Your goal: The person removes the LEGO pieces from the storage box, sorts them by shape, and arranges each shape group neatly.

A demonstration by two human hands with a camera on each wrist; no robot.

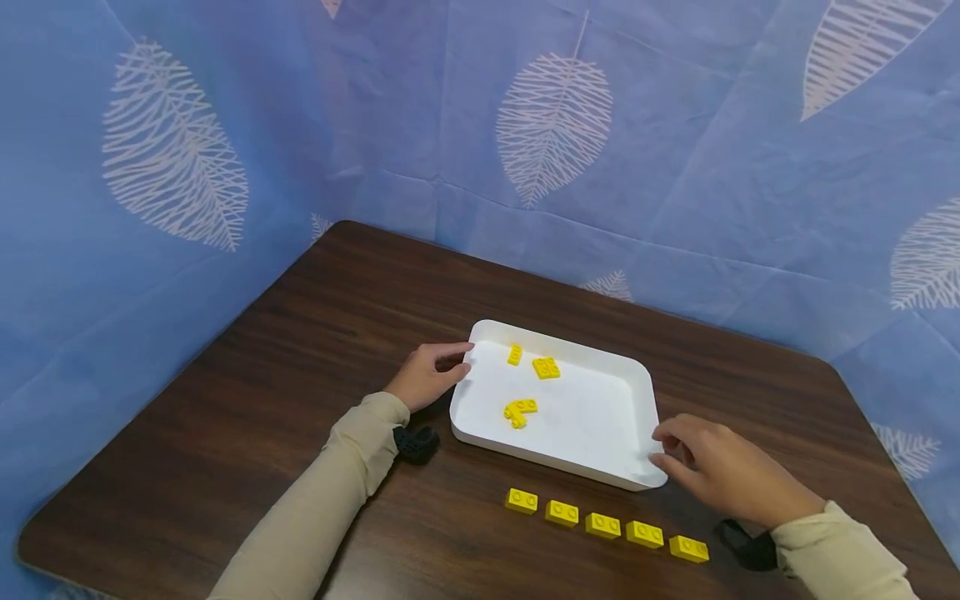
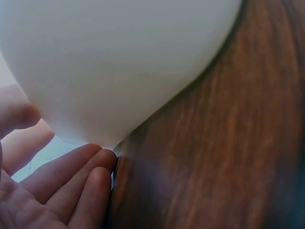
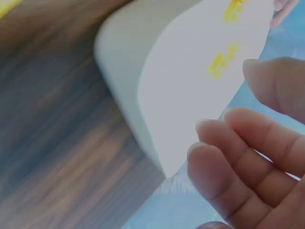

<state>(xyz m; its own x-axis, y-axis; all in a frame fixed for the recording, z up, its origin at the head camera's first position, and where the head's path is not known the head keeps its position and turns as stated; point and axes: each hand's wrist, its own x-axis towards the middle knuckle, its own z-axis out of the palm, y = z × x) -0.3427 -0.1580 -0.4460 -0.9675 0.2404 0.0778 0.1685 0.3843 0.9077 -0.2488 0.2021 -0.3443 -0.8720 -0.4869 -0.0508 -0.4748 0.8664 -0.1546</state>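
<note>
A white tray (image 1: pixel 585 417) lies on the dark wooden table between the two hands. At its left end, my left hand (image 1: pixel 423 375) touches the outer wall with its fingertips; the left wrist view shows these fingers (image 2: pixel 97 183) fairly straight against the white wall. My right hand (image 1: pixel 723 467) is beside the tray's right end, fingers loosely bent and holding nothing; the right wrist view shows its fingertips (image 3: pixel 207 160) close to the rim. Inside the tray lie a small yellow brick (image 1: pixel 514 355), a squarish yellow piece (image 1: pixel 546 367) and a yellow cluster (image 1: pixel 519 412).
Several yellow two-stud bricks (image 1: pixel 603 525) stand in a spaced row on the table (image 1: pixel 300 333), in front of the tray. Blue cloth (image 1: pixel 420 100) with white leaf prints hangs behind the table and at its left.
</note>
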